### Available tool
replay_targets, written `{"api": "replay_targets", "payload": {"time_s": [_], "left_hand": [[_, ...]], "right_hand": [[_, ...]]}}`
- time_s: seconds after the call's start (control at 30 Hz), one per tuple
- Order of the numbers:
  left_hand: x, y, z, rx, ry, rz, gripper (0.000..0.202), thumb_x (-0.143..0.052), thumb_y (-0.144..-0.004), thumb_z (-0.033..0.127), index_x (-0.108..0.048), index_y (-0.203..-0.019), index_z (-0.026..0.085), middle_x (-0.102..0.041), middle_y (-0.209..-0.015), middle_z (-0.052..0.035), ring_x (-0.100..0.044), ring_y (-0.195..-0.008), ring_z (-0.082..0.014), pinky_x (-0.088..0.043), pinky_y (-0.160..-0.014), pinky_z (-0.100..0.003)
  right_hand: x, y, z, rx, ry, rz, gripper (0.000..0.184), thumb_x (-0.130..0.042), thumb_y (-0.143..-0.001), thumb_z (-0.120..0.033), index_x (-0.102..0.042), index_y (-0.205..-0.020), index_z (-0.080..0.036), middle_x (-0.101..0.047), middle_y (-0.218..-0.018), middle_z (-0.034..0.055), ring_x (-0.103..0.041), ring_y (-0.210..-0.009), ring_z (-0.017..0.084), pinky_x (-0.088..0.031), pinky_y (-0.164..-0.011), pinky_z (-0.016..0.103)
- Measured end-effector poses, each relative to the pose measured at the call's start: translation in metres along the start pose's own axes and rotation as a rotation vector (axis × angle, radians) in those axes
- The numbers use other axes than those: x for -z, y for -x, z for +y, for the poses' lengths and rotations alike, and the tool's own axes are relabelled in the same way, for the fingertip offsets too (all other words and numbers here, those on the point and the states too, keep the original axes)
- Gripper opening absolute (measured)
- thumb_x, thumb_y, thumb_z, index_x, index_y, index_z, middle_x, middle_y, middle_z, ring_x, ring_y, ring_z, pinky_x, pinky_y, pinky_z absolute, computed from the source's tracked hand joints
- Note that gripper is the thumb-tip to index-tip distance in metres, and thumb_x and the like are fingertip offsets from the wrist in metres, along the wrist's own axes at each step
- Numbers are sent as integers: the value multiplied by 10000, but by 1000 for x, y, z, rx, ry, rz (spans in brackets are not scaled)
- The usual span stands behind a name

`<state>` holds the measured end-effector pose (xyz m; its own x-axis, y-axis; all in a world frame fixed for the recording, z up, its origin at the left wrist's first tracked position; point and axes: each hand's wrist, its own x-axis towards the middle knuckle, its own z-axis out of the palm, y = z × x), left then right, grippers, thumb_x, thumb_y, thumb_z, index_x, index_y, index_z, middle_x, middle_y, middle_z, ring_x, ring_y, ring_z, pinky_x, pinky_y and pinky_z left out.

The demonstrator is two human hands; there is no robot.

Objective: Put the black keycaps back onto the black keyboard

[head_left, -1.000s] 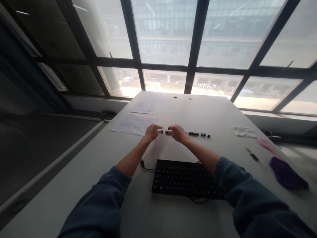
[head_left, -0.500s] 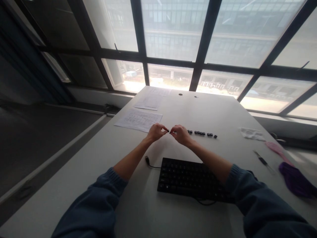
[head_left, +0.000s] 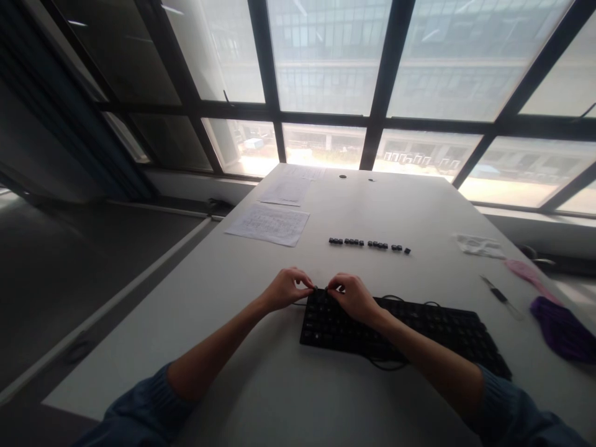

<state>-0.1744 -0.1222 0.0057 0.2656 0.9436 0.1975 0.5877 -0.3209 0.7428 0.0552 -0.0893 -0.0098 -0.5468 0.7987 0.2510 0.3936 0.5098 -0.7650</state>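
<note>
A black keyboard (head_left: 410, 329) lies on the white table (head_left: 261, 385) in front of me. My left hand (head_left: 285, 288) and my right hand (head_left: 351, 295) meet over its far left corner. Both are closed in a pinch, fingertips nearly touching, with a small dark keycap (head_left: 316, 288) between them. Beyond the hands a row of several loose black keycaps (head_left: 367, 244) lies in a line on the table.
Printed paper sheets (head_left: 269, 223) lie at the far left, with another sheet (head_left: 287, 189) behind them. At the right are a crumpled white wrapper (head_left: 479, 245), a thin tool (head_left: 500, 297), a pink item (head_left: 524, 272) and a purple cloth (head_left: 563, 318). Large windows stand beyond the table's far edge.
Both hands came back from the keycap row toward me, pinching one keycap, and now sit over the keyboard's far left corner. The camera view shifted slightly.
</note>
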Motion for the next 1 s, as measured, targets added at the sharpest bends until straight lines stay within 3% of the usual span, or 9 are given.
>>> {"api": "replay_targets", "payload": {"time_s": [0.23, 0.67, 0.8, 1.0], "left_hand": [[-1, 1, 4, -44, -87, -12, 26, -756, -772, 206, -771, -755, 217, -757, -808, -17, -651, -823, -174, -475, -802, -283], [-3, 4, 9, -318, -284, -111, 147, -606, -897, 100, -709, -816, 167, -729, -929, -66, -585, -953, -204, -496, -833, -303], [-4, 4, 5, -278, -214, -113, 141, -622, -881, 95, -723, -821, 175, -743, -871, -49, -616, -916, -191, -500, -818, -288], [-4, 0, -6, -22, -45, -25, 83, -699, -818, 167, -774, -849, 186, -761, -841, -34, -666, -767, -153, -500, -713, -243]], "right_hand": [[-3, 1, 0, 46, 72, -29, 143, -650, -809, -75, -711, -779, -201, -723, -848, 40, -661, -782, 188, -498, -761, 296], [-7, 1, -2, 128, 124, -35, 167, -613, -848, -52, -680, -756, -175, -704, -856, 40, -658, -803, 163, -467, -767, 249], [-7, 1, -2, 122, 129, -40, 161, -621, -839, -48, -677, -756, -175, -704, -859, 39, -657, -803, 163, -461, -763, 246], [-5, 2, -2, 111, 134, -44, 151, -619, -849, -61, -681, -766, -171, -703, -863, 40, -654, -797, 161, -459, -752, 244]]}}
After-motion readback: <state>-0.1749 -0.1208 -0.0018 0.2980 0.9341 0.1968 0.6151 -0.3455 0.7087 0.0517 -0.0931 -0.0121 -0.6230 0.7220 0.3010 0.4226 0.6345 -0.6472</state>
